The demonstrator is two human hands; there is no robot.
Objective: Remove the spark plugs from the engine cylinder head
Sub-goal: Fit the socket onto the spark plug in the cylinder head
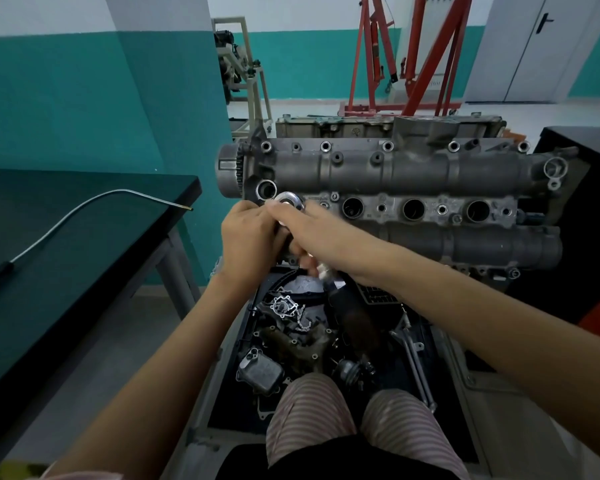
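Note:
The grey engine cylinder head (413, 171) lies across the middle of the view, with three open spark plug wells (413, 208) in a row on its top. At its left end both hands meet over the leftmost well. A ratchet wrench stands there, its round chrome head (287, 199) showing above my fingers. My left hand (248, 240) wraps the tool from the left. My right hand (302, 233) grips the ratchet handle, whose dark grip (350, 313) runs down toward me. The socket and any spark plug are hidden under my hands.
A dark green table (84, 244) stands at left with a bent metal rod (84, 206) lying on it. Below the head, a black tray (222, 393) holds several loose engine parts. A red engine hoist (413, 57) and a beige stand (250, 74) are behind.

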